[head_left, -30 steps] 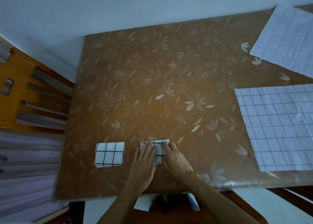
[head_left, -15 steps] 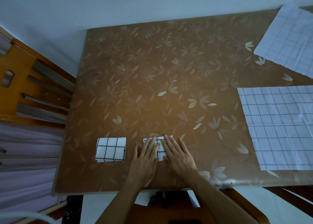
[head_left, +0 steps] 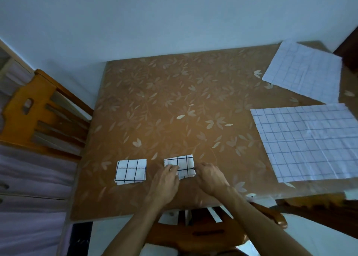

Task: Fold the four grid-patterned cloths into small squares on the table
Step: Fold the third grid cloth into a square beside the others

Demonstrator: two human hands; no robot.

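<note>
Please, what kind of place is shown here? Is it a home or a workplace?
Most likely a room in a home, perhaps a dining area. The table wears a brown flower-patterned cover, a wooden slatted chair stands beside it, and grid-patterned cloths lie on it for folding. No workplace equipment is visible.

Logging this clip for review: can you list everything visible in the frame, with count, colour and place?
folded cloths: 2, white with dark grid; one lies alone near the front left of the table, the other sits to its right under the hands.
flat cloths: 2, white with faint grid, unfolded; one at the right edge, one at the far right corner.
table: 1, brown with a pale leaf pattern, centre of view.
wooden chairs: 2, orange-brown; one left of the table, one under its near edge.
wall: pale blue-white, behind the table.
left hand: 1, fingers curled on the second folded cloth's left edge.
right hand: 1, at that cloth's right edge.
</note>
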